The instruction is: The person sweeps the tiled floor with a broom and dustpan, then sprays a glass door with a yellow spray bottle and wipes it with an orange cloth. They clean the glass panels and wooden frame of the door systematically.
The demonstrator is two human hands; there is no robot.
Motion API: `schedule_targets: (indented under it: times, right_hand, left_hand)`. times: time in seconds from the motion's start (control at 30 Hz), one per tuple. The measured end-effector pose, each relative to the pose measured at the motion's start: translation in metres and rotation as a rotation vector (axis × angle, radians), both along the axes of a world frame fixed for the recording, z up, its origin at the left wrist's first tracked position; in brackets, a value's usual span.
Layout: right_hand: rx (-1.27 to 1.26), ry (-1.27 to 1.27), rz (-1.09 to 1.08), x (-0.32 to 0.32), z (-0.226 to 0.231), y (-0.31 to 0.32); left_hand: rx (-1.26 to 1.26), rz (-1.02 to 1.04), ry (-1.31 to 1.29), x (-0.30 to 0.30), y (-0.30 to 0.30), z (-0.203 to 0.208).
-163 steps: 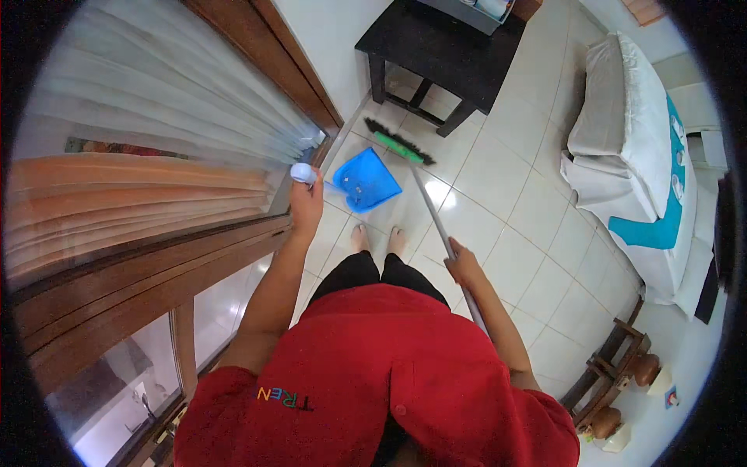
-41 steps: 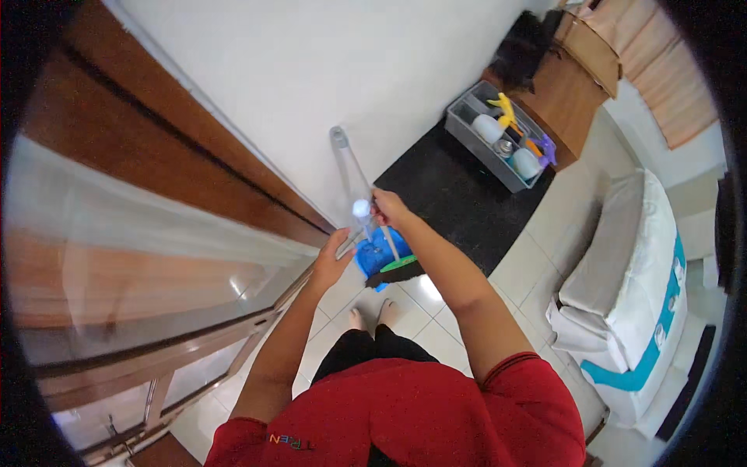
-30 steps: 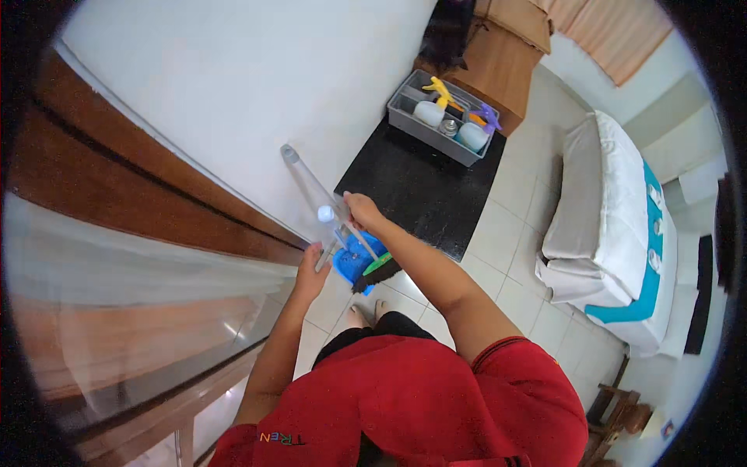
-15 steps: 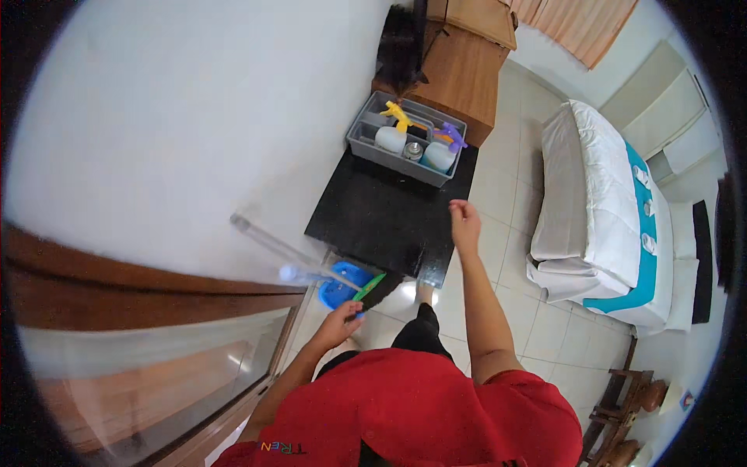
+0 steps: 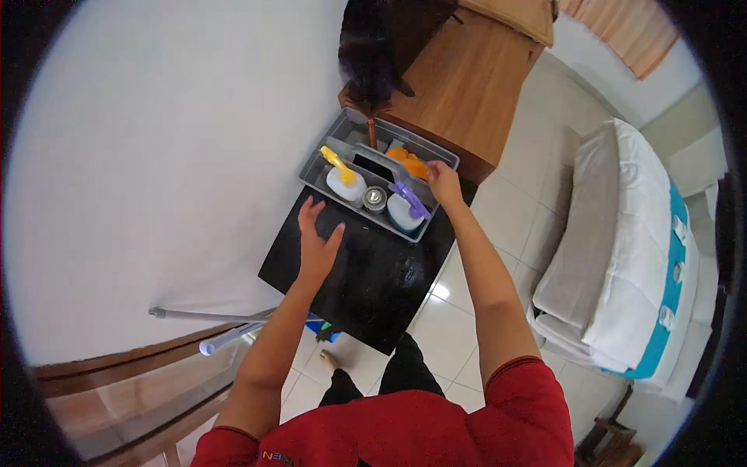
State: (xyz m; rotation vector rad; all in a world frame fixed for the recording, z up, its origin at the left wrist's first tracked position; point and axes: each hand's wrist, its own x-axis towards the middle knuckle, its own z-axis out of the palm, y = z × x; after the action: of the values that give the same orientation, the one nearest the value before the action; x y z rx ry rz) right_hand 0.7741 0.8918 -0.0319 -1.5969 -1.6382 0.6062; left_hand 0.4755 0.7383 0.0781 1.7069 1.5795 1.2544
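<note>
A grey cleaning caddy (image 5: 311,173) with a middle handle stands at the far end of a black tabletop (image 5: 366,272). My right hand (image 5: 445,187) reaches to its right end, fingers closed at the edge of an orange cloth (image 5: 406,161). Over the tabletop, just short of the caddy, my left hand (image 5: 317,245) is open and empty, thumb and fingers apart. In the caddy's near side are a spray bottle with a yellow trigger (image 5: 345,185), a metal-topped can (image 5: 375,200) and a spray bottle with a purple trigger (image 5: 406,212). A dark feather duster (image 5: 370,93) stands in the far side.
A wooden cabinet (image 5: 475,93) adjoins the caddy's far side. Long handles (image 5: 210,316) lean by the wall at lower left, above a blue dustpan (image 5: 315,325) partly hidden by my left arm. A bed (image 5: 615,257) with white covers stands at right.
My left hand has left the green-topped broom and dustpan and moved up toward the caddy. My right hand has gone forward to the orange cloth. The long handles have tipped lower toward the wall.
</note>
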Motion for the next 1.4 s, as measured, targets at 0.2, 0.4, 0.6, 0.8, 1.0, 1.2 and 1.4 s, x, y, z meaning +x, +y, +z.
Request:
schedule_targets:
  times: [0.2,0.4,0.6,0.8,1.0,1.2,1.4]
  right_hand:
    - [-0.392,-0.258,0.091,-0.027,-0.006,0.048]
    - [-0.191,-0.263,0.118,-0.012,-0.020,0.053]
    - [0.189,-0.058,0.063,0.010,0.049,0.025]
    - [0.068,0.557,0.069,0.055,0.132,-0.034]
    - [-0.152,1.171,0.354,0.046,0.182,-0.144]
    - [-0.705,1.505,0.624,-0.023,0.145,-0.225]
    - [-0.695,1.177,0.750,-0.168,0.188,-0.311]
  left_hand:
    - [0.007,0.134,0.111,0.023,0.087,-0.015]
    - [-0.064,0.286,-0.077,0.035,0.128,-0.075]
    - [0.050,0.334,-0.138,0.035,0.145,-0.071]
    - [0.163,0.158,-0.315,0.031,0.113,0.039]
    - [0.120,-0.021,-0.518,-0.006,-0.046,0.123]
    - [-0.056,0.237,-0.659,-0.036,-0.209,0.182]
    - [0.183,0.685,-0.666,-0.118,-0.355,0.203]
